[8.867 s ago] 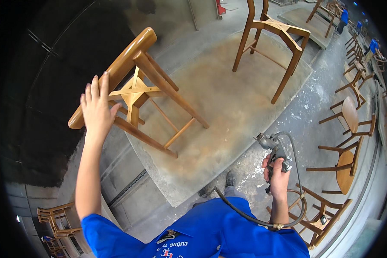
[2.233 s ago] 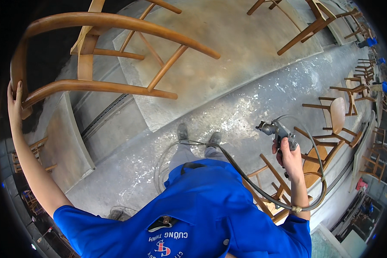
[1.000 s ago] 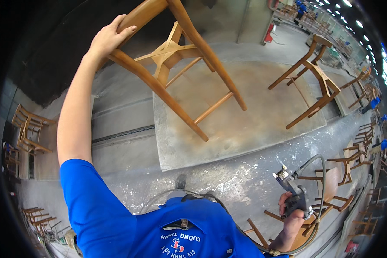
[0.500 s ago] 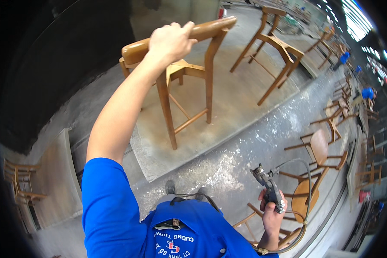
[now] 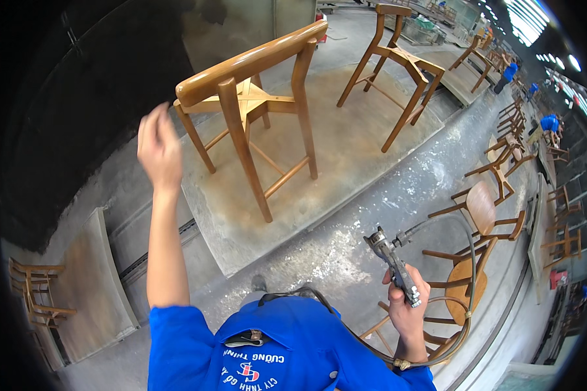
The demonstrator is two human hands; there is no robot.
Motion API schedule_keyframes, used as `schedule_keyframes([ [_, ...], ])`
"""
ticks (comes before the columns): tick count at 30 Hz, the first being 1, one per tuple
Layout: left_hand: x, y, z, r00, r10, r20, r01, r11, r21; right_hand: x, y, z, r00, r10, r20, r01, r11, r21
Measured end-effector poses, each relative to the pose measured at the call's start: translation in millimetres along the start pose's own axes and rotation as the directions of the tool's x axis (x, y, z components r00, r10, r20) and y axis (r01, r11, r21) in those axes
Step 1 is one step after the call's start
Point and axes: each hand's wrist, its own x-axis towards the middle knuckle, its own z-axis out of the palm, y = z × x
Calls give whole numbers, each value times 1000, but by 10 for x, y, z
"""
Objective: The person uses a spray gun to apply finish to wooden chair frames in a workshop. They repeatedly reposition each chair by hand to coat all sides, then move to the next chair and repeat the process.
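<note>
A brown wooden chair frame without a seat panel stands upright on a stained grey platform; its thick curved backrest faces me. My left hand is raised just left of the backrest's near end, apart from it, loosely open with nothing visible in it. At lower right, my right hand grips a metal spray gun by its handle, nozzle end upward. A hose loops from the gun around to the right and back by my wrist.
A second chair frame stands farther back on the platform. Several chairs, one with a round seat, line the right side. At far left, another chair is beside a board. People in blue are in the distance.
My left hand has let go of the backrest and moved left and down, off the chair. The spray gun has shifted slightly left and up in my right hand.
</note>
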Motion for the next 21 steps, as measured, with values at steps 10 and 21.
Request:
schedule_keyframes([
  [10,-5628,-1181,-3108,-356,-905,-232,794,-424,436,244,59,-18,983,179,32,-171,971,-168],
  [21,-5588,-1122,-3272,-338,-941,22,907,-319,274,153,175,78,932,360,-29,-361,922,-141],
])
